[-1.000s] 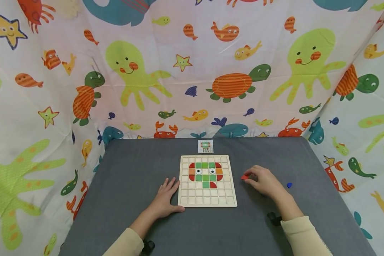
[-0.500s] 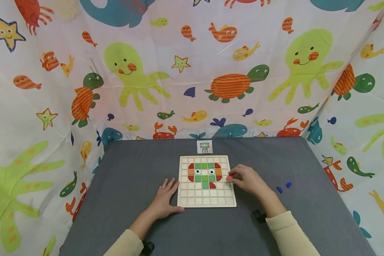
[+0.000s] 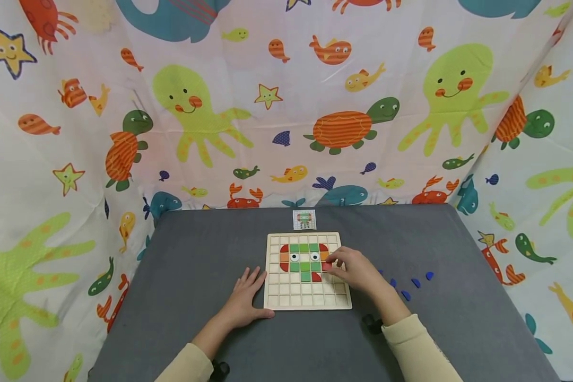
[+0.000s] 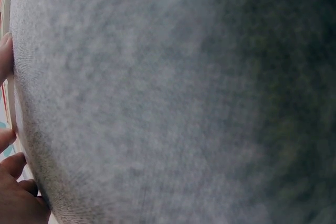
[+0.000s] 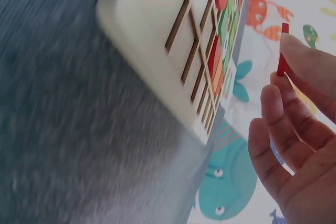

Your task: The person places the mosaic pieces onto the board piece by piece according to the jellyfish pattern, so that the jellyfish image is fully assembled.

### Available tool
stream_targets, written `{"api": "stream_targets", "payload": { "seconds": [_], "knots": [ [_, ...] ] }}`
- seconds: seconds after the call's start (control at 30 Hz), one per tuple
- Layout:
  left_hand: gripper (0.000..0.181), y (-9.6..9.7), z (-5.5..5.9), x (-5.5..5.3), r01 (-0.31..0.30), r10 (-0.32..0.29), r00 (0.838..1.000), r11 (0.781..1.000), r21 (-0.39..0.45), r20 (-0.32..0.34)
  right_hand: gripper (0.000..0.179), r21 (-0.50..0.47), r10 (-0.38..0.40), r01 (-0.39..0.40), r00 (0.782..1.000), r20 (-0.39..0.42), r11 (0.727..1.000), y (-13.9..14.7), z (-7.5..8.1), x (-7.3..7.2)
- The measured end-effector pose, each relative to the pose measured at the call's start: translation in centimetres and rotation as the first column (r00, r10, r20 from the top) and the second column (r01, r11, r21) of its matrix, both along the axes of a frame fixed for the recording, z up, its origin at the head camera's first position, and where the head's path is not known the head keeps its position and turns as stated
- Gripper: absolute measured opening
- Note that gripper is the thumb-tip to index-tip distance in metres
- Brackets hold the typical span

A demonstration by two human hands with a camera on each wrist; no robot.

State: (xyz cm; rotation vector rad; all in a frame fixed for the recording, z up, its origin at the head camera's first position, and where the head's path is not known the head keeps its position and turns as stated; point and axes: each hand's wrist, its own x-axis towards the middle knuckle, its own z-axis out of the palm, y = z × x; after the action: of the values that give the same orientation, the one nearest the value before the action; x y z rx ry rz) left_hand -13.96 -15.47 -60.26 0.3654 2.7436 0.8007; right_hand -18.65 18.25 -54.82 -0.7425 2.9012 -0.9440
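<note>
A wooden grid board (image 3: pixel 283 297) lies on the table with green, red and orange pieces and two eye pieces set in its upper squares. My left hand (image 3: pixel 241 301) rests at the board's left edge, fingers spread and straight, the thumb by the near corner. In the left wrist view, those fingers (image 4: pixel 11 166) touch the board's side. My right hand (image 3: pixel 357 270) is over the board's right part. Between thumb and fingertips it pinches a thin red piece (image 5: pixel 282 51), seen edge-on and above the board in the right wrist view.
Several small blue pieces (image 3: pixel 416 283) lie on the grey table (image 3: pixel 181 254) right of the board, some partly behind the right forearm. A small picture card (image 3: pixel 304 219) lies beyond the board's far edge. A sea-animal curtain (image 3: pixel 267 132) hangs behind the table.
My right hand has moved left with the red piece, from beside the board to over its right part. More blue pieces show where that arm was. The left hand has stayed put.
</note>
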Motion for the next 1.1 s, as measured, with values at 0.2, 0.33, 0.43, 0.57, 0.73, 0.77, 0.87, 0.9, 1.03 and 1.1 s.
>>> {"api": "stream_targets", "payload": {
  "seconds": [0.2, 0.33, 0.43, 0.57, 0.73, 0.77, 0.87, 0.9, 1.03, 1.1],
  "knots": [
    [0.111, 0.0, 0.1, -0.1, -0.004, 0.004, 1.0, 1.0, -0.003, 0.006, 0.015, 0.016, 0.035, -0.035, 0.999, -0.001, 0.999, -2.3, -0.4, 0.3],
    [0.11, 0.0, 0.1, -0.1, 0.001, -0.001, 1.0, 1.0, -0.009, 0.002, 0.016, 0.011, 0.049, -0.049, 0.999, 0.02, 0.999, -3.8, -0.5, 0.7],
    [0.11, -0.1, 0.1, 0.0, 0.002, -0.002, 1.0, 1.0, -0.006, 0.002, 0.018, 0.004, 0.059, -0.059, 0.998, 0.009, 0.998, -4.6, -0.8, 0.7],
    [0.111, -0.2, 0.1, 0.0, 0.001, -0.001, 1.0, 1.0, 0.0, 0.008, 0.019, 0.011, 0.061, -0.061, 0.998, 0.002, 0.998, -5.4, -1.2, 0.5],
    [0.111, -0.3, -0.1, -0.1, -0.002, 0.002, 1.0, 1.0, -0.004, 0.011, 0.018, 0.048, 0.029, -0.03, 0.999, 0.035, 0.998, -6.6, -1.6, 0.4],
    [0.111, -0.3, -0.1, -0.1, -0.002, 0.002, 1.0, 1.0, -0.005, 0.011, 0.018, 0.061, 0.024, -0.026, 0.999, 0.036, 0.998, -6.9, -1.7, 0.4],
    [0.111, -0.2, -0.2, -0.2, 0.0, 0.0, 1.0, 1.0, -0.007, 0.008, 0.017, 0.087, 0.016, -0.019, 0.999, 0.037, 0.996, -7.6, -1.9, 0.3],
    [0.111, -0.2, -0.2, -0.2, 0.002, -0.002, 1.0, 1.0, -0.006, 0.005, 0.017, 0.101, 0.013, -0.017, 0.999, 0.032, 0.995, -7.8, -2.0, 0.3],
    [0.111, -0.2, -0.1, -0.2, 0.004, -0.004, 1.0, 1.0, 0.004, -0.003, 0.016, 0.139, 0.005, -0.007, 1.0, 0.015, 0.99, -8.3, -2.2, 0.3],
    [0.111, -0.2, -0.1, -0.1, 0.004, -0.004, 1.0, 1.0, 0.009, -0.005, 0.015, 0.159, 0.0, -0.001, 1.0, 0.007, 0.987, -8.4, -2.3, 0.2]
  ]
}}
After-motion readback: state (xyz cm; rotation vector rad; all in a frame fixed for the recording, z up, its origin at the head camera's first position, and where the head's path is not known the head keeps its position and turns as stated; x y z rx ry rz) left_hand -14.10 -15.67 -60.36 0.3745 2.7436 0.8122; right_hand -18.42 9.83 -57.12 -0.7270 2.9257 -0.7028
